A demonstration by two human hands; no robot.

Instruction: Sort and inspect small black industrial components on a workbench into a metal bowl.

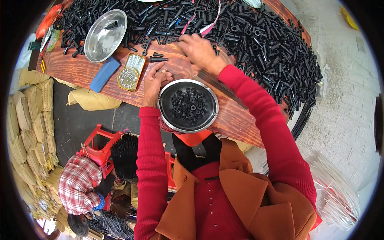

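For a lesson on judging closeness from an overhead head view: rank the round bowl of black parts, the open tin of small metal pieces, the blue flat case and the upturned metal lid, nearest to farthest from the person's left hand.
From the left hand:
1. Round bowl of black parts, just right of it at the table edge.
2. Open tin of small metal pieces, just left; nearly as close, the margin is slim.
3. Blue flat case, farther left.
4. Upturned metal lid, up and left, beside the black pile.

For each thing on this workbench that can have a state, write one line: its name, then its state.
Left hand: pinching a small black part.
Right hand: reaching into the pile, fingers curled.
Round metal bowl: part-filled with black parts.
Empty metal bowl: tilted, one black part inside.
Gold tin: open, holds small silvery pieces.
Black parts pile: loose, spread over the bench.
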